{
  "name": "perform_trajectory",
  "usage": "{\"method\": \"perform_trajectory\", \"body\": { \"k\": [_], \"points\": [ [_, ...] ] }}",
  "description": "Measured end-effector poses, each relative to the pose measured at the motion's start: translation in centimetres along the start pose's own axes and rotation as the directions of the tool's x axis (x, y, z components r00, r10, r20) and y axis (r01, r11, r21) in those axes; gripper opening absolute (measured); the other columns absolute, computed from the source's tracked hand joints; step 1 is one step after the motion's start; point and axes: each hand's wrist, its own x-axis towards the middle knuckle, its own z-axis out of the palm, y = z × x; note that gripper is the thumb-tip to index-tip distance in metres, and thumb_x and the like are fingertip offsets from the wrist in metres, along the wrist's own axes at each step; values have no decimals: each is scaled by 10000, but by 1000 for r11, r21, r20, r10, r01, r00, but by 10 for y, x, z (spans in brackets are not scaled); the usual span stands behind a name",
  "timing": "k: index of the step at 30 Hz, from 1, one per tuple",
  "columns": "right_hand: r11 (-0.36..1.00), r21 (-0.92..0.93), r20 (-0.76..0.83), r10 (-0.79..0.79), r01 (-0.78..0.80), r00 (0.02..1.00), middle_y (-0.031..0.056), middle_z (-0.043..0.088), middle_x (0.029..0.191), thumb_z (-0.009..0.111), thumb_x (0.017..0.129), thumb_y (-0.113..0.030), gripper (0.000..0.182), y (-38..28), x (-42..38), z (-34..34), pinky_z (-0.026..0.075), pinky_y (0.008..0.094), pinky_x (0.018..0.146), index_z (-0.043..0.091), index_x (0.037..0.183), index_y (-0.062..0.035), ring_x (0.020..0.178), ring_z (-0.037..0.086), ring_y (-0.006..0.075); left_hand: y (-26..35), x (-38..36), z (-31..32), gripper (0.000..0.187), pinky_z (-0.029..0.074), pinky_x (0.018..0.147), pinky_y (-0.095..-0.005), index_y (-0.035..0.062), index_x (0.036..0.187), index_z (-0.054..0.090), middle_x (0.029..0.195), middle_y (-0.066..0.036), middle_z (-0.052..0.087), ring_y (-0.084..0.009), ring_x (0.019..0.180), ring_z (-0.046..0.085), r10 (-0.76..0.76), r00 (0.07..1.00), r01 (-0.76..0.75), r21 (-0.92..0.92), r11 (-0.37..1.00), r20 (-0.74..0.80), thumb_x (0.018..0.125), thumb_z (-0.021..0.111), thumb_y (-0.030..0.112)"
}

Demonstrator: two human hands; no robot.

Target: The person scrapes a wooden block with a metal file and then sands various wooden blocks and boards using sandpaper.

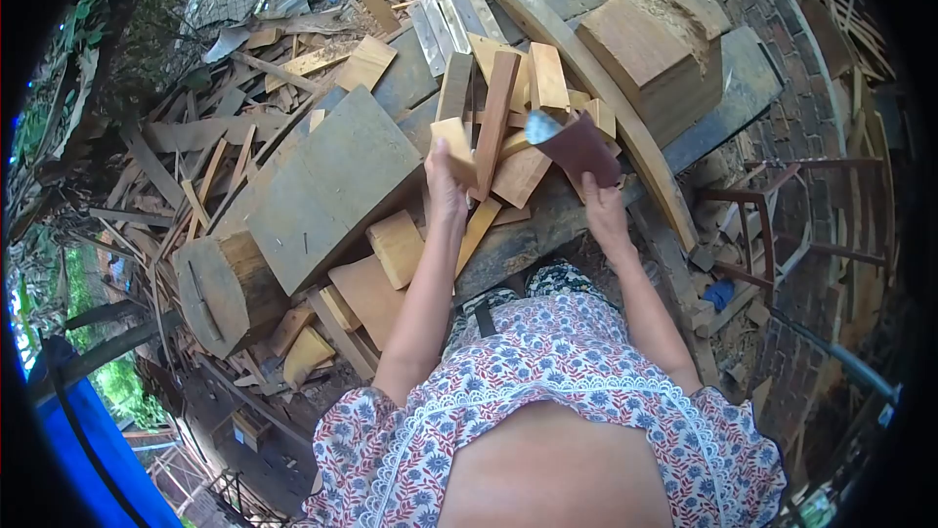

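I have the left hand (447, 179) gripping the block (455, 147), its long axis slanting forward and leftward; the right hand (606, 214) pinches the brown sheet's (581, 151) near edge, apart, on the block's right.

Worn bench (532, 242), apparently wooden | curved beam (598, 79) | large block (635, 51) | small blocks (548, 77)

The person wears a loose top (547, 352) in white fabric, printed all over with blue flowers and small red leaves. A pale scalloped lace trim (586, 384) runs across it, and the short sleeves (354, 445) are wide and ruffled. Below, a dark patterned garment (567, 279) shows. Both hands (447, 181) (606, 213) are bare.
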Motion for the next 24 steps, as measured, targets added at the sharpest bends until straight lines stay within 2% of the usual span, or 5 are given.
{"method": "perform_trajectory", "body": {
  "k": [4,9,12,19,24],
  "points": [
    [998,-24,-56,-59,58,997,229,599,969,393,947,-369,438,13,-1,-17,426,371,769,493,1154,4,940,558,387,-23,65,15,697,404,889,-354,-33,1224,407,1091,-164,519,-255,1017,511,407,899,-333,347,877,-164,763,652,429],
    [999,-48,2,-2,2,1000,212,598,971,386,949,-378,446,21,-5,-8,412,370,778,477,1185,-10,893,550,374,-4,99,11,568,408,897,-340,-43,1171,491,1134,-223,549,-274,1040,540,489,831,-510,713,481,265,797,627,362],
    [993,-32,19,-117,118,993,220,597,909,388,948,-379,439,7,-10,2,415,382,745,493,1162,-10,838,546,395,6,85,-5,415,445,836,-351,-20,1091,565,1050,-220,601,-301,975,583,356,915,-399,568,720,192,830,585,302],
    [982,-67,24,-178,179,984,242,575,772,404,945,-354,419,3,-12,16,412,408,682,532,1069,24,736,533,416,-99,6,-73,376,479,768,-466,19,1038,438,938,-239,545,-389,863,570,255,967,-36,998,44,24,730,614,141],
    [965,-19,-34,-260,260,965,228,570,771,410,950,-290,401,-17,-20,32,415,337,668,531,962,93,696,532,214,-96,5,-81,346,510,721,-436,34,1001,449,929,-184,577,-344,865,603,237,972,-37,992,122,7,725,630,137]
  ]
}}
